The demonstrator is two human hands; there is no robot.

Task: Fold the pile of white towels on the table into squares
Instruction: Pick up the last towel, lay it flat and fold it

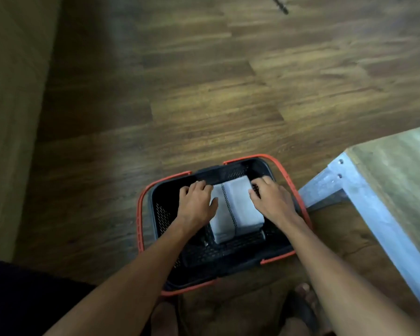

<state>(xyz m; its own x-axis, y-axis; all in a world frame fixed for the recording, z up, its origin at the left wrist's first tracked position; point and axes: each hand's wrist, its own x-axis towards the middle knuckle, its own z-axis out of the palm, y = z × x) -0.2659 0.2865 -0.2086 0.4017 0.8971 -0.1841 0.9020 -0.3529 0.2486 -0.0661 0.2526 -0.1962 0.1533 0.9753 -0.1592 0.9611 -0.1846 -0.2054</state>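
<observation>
Both forearms (136, 270) reach down and away from you, and they end at the thing that matters: the stack of folded white cloth towels (238, 204) with a dark stitched line along one edge. It is not on the table. It sits in the black perforated plastic basket (165, 214) with orange-red handles, pushed towards the far right of it.

The stack's long axis runs away from you, its far end leaning slightly right, so its two long sides face your two hands. Your left hand (197, 200) lies against the left side, fingers fairly straight and spread, dipping into the basket beside the stack, with the thumb touching the top cloth. Your right hand (269, 200) sits at the far right corner with its fingers bent over the edge (whether they hook round the cloth or only rest there, you cannot tell from this blurred view). Both hands are about equally near, one on each side, so any lift would probably be a squeeze from both sides and straight up.

Outside the basket is the brown wood-plank floor (204, 93). To your right, higher up, stands the wooden-topped table with a grey metal frame (364, 190); no towels show on the corner in view. A sandalled foot (303, 301) shows below, just beside the basket.
</observation>
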